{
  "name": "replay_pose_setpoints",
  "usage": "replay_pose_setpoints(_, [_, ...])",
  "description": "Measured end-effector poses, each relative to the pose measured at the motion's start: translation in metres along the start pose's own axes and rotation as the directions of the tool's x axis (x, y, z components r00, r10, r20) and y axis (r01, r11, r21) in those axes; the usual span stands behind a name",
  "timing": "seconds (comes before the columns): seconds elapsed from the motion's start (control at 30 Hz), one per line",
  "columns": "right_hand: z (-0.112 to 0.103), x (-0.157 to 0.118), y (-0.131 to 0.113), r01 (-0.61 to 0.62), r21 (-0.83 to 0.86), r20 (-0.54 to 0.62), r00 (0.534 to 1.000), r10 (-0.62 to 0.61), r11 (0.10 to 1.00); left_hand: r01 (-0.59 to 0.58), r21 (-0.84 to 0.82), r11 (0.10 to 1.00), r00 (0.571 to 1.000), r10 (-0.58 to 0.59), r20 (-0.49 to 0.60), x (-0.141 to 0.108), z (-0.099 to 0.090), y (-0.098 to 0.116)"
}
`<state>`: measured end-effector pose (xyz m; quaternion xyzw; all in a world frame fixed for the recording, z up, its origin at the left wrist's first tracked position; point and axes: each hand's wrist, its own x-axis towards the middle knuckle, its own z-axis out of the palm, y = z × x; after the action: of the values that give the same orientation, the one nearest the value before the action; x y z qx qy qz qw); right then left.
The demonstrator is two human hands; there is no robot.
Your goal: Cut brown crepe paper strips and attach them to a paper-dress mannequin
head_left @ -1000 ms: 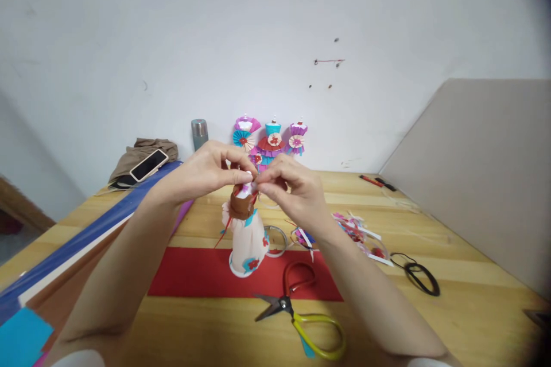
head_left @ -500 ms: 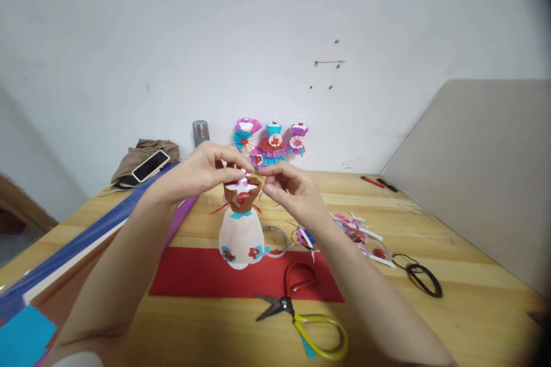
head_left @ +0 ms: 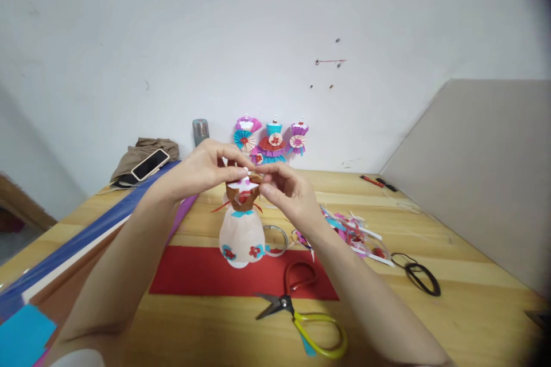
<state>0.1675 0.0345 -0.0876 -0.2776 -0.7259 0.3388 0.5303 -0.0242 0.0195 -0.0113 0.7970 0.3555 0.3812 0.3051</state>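
Note:
A small dress figure with a brown top (head_left: 243,200) and a pale skirt (head_left: 241,235) stands upright over a red paper strip (head_left: 193,275). Red and blue flowers decorate the skirt's lower edge. My left hand (head_left: 210,169) pinches at the top of the figure, thumb near its white neck. Against the right side of the brown top's upper edge, my right hand (head_left: 288,186) has thumb and forefinger brought together. Its fingertips nearly meet those of the left hand. In front lie open scissors (head_left: 286,303) with red and yellow handles.
Three decorated dress figures (head_left: 275,140) stand by the wall near a flask (head_left: 200,131). Left are a phone (head_left: 150,164), brown cloth (head_left: 142,155) and blue paper (head_left: 26,335). Paper scraps (head_left: 357,232), a tape roll (head_left: 275,239) and a black cord (head_left: 424,278) lie nearby.
My right hand has moved slightly left, its thumb now against the brown top's edge. The figure has shifted a little to the right. My left hand stays at its top.

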Motion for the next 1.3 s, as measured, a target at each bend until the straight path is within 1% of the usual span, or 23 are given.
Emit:
replay_pose_setpoints(0.1, [0.002,-0.003,0.003,0.028,-0.039,-0.006,1.0,-0.029,0.999,0.012,-0.011,1.0,1.0,-0.012,-0.007,-0.001,0.001,-0.001])
replay_pose_setpoints(0.27, [0.008,-0.003,0.002,0.097,-0.164,-0.051,0.993,-0.107,0.982,0.013,-0.012,1.0,1.0,-0.013,-0.01,-0.001,0.002,-0.002])
replay_pose_setpoints(0.37, [0.009,-0.003,-0.001,0.135,-0.198,-0.041,0.989,-0.146,0.971,0.014,-0.007,1.0,1.0,-0.014,0.0,0.0,0.001,-0.002])
replay_pose_setpoints(0.47, [0.008,-0.002,0.001,0.139,-0.198,-0.022,0.989,-0.146,0.97,0.001,0.004,1.0,1.0,-0.001,-0.006,0.0,0.001,-0.001])
replay_pose_setpoints(0.63, [0.011,0.0,0.016,0.107,-0.109,-0.009,0.994,-0.109,0.988,-0.011,0.042,0.999,0.999,0.013,-0.042,0.0,0.001,-0.004])
replay_pose_setpoints(0.73, [0.009,0.001,0.018,0.062,-0.056,0.015,0.998,-0.062,0.996,-0.005,0.046,0.999,0.998,0.008,-0.061,-0.002,0.002,-0.006])
replay_pose_setpoints(0.9, [-0.009,0.012,0.003,-0.012,0.032,0.082,0.997,0.01,0.999,0.004,0.026,1.0,0.998,-0.002,-0.058,-0.003,0.0,-0.005])
replay_pose_setpoints(0.97, [-0.017,0.021,-0.004,-0.057,0.037,0.092,0.994,0.053,0.998,-0.007,0.055,0.998,0.999,0.009,-0.039,-0.002,-0.002,-0.004])
replay_pose_setpoints(1.07, [-0.023,0.034,-0.009,-0.074,0.05,0.126,0.99,0.068,0.996,-0.052,0.107,0.993,0.999,0.051,0.007,0.001,-0.008,-0.002])
replay_pose_setpoints(1.13, [-0.024,0.038,-0.007,-0.06,0.071,0.149,0.988,0.049,0.996,-0.085,0.124,0.989,0.996,0.081,0.034,0.002,-0.011,-0.001])
replay_pose_setpoints(1.2, [-0.023,0.038,-0.005,-0.01,0.083,0.169,0.986,-0.004,0.997,-0.113,0.144,0.983,0.993,0.107,0.049,0.003,-0.015,-0.001])
replay_pose_setpoints(1.3, [-0.021,0.036,-0.004,0.142,0.01,0.173,0.975,-0.141,0.99,-0.15,0.182,0.972,0.988,0.141,0.064,0.003,-0.019,-0.002])
